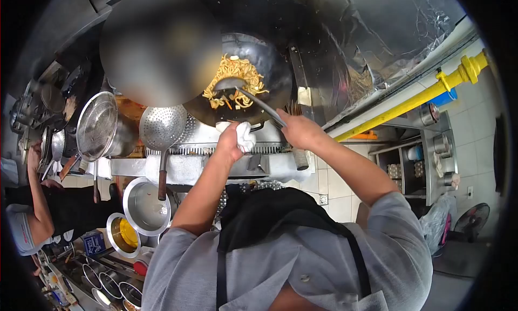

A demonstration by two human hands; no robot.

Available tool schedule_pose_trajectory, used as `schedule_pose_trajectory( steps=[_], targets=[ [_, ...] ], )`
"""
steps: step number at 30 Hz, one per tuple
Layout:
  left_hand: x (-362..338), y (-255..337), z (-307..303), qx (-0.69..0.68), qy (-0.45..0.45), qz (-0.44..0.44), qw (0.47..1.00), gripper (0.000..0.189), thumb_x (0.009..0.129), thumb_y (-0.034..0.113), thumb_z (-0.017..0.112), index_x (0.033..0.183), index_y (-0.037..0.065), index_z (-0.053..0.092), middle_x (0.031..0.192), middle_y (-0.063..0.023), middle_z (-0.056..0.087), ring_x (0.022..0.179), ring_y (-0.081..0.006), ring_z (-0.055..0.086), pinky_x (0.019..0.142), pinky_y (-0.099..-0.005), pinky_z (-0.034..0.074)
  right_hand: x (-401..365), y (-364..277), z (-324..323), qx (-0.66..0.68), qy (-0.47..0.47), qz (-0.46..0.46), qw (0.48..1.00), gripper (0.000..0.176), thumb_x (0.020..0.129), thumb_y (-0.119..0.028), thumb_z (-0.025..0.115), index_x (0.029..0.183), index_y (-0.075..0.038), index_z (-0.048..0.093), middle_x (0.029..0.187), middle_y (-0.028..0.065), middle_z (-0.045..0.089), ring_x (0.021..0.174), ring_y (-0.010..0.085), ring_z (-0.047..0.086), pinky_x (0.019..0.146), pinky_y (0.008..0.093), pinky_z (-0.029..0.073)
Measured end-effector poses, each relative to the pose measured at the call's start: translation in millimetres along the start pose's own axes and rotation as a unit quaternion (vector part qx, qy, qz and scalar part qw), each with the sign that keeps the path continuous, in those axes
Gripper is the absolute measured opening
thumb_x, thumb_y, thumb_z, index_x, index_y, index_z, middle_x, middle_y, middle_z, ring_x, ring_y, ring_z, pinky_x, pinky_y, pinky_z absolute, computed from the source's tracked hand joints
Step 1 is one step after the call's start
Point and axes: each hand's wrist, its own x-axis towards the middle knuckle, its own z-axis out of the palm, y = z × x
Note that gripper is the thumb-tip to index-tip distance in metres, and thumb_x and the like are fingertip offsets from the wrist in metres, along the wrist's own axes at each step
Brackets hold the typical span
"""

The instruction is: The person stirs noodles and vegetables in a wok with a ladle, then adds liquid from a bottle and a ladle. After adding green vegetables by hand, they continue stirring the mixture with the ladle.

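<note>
A dark round wok [272, 68] sits tilted on the stove, its inside blackened. Yellow noodles [237, 69] with a few orange bits lie heaped in its middle. A metal ladle [260, 103] slants in from the right, its bowl turned down onto the noodles and its long handle gripped by the right hand [298, 130]. A bunched white cloth [245, 136] wraps the wok's near rim, clutched in the left hand [231, 143].
</note>
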Motion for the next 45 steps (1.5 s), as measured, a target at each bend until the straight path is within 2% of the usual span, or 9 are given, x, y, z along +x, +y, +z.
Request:
schedule_pose_trajectory(
  steps=[6,11,17,21,27,32,38,39,45],
  targets=[
    [-60,-70,24,0.042,0.222,0.027,0.974,0.028,0.093,0.025,0.038,0.076,0.014,0.057,0.064,-0.0011,0.056,0.051,-0.0177,0.051,0.048,-0.0333,0.045,-16,-3,-21,0.015,0.037,0.011,0.999,0.056,0.088,-0.020,0.048,0.140,-0.006,0.029,0.102,0.0234,0.061,0.095,0.0374,0.059,0.085,0.0462,0.046],
    [2,-3,-18,0.022,0.017,0.027,0.999,0.030,0.095,0.024,0.035,0.074,0.011,0.053,0.062,-0.0026,0.053,0.049,-0.0198,0.050,0.043,-0.0329,0.045,-81,25,-42,0.035,-0.002,-0.038,0.999,0.057,0.086,-0.019,0.051,0.139,-0.009,0.032,0.115,0.0207,0.056,0.101,0.0387,0.056,0.088,0.0451,0.045],
    [-17,13,12,-0.030,-0.018,-0.095,0.995,0.031,0.095,0.022,0.034,0.071,0.011,0.050,0.059,-0.0017,0.046,0.044,-0.0170,0.041,0.037,-0.0269,0.035,-57,35,-28,0.001,-0.029,-0.056,0.998,0.056,0.087,-0.020,0.049,0.139,-0.010,0.032,0.116,0.0203,0.056,0.103,0.0383,0.055,0.090,0.0445,0.044],
    [-17,-32,-17,0.031,0.074,0.030,0.996,0.028,0.093,0.021,0.037,0.074,0.010,0.056,0.062,-0.0017,0.053,0.050,-0.0170,0.049,0.044,-0.0312,0.041,-10,14,-13,-0.016,0.011,0.000,1.000,0.056,0.089,-0.021,0.047,0.140,-0.010,0.028,0.106,0.0220,0.061,0.098,0.0382,0.058,0.088,0.0451,0.045],
    [-71,-53,10,-0.014,0.153,-0.013,0.988,0.023,0.092,0.019,0.039,0.079,0.010,0.056,0.066,-0.0033,0.055,0.054,-0.0194,0.052,0.047,-0.0341,0.043,-50,12,-37,0.016,-0.014,0.007,1.000,0.056,0.088,-0.019,0.047,0.140,-0.009,0.029,0.109,0.0231,0.059,0.100,0.0370,0.057,0.089,0.0454,0.045],
    [9,3,-34,-0.027,-0.064,-0.040,0.997,0.028,0.096,0.025,0.035,0.081,0.008,0.053,0.069,-0.0051,0.057,0.054,-0.0196,0.053,0.045,-0.0356,0.047,-35,0,-26,-0.030,-0.048,0.022,0.998,0.057,0.087,-0.019,0.047,0.140,-0.008,0.029,0.111,0.0219,0.059,0.102,0.0372,0.057,0.091,0.0448,0.044],
    [-60,-38,29,-0.041,0.141,-0.096,0.984,0.032,0.095,0.022,0.032,0.072,0.009,0.051,0.058,-0.0028,0.048,0.046,-0.0189,0.043,0.042,-0.0330,0.039,-31,8,-29,-0.023,-0.009,-0.022,0.999,0.057,0.088,-0.017,0.045,0.141,-0.008,0.028,0.109,0.0216,0.060,0.101,0.0367,0.058,0.090,0.0447,0.044],
    [-48,-30,16,-0.073,0.001,-0.101,0.992,0.030,0.095,0.023,0.034,0.075,0.009,0.051,0.058,-0.0031,0.049,0.046,-0.0179,0.044,0.041,-0.0322,0.039,-29,12,-26,-0.031,-0.006,-0.049,0.998,0.057,0.088,-0.017,0.045,0.141,-0.008,0.027,0.108,0.0215,0.061,0.099,0.0368,0.058,0.088,0.0451,0.045],
    [-36,-51,-6,0.020,0.151,0.041,0.987,0.024,0.093,0.026,0.039,0.085,0.012,0.057,0.069,-0.0031,0.058,0.057,-0.0207,0.054,0.050,-0.0370,0.047,0,-17,-26,-0.017,0.013,0.040,0.999,0.057,0.088,-0.019,0.047,0.141,-0.010,0.028,0.102,0.0233,0.061,0.094,0.0391,0.059,0.086,0.0466,0.045]
  ],
)
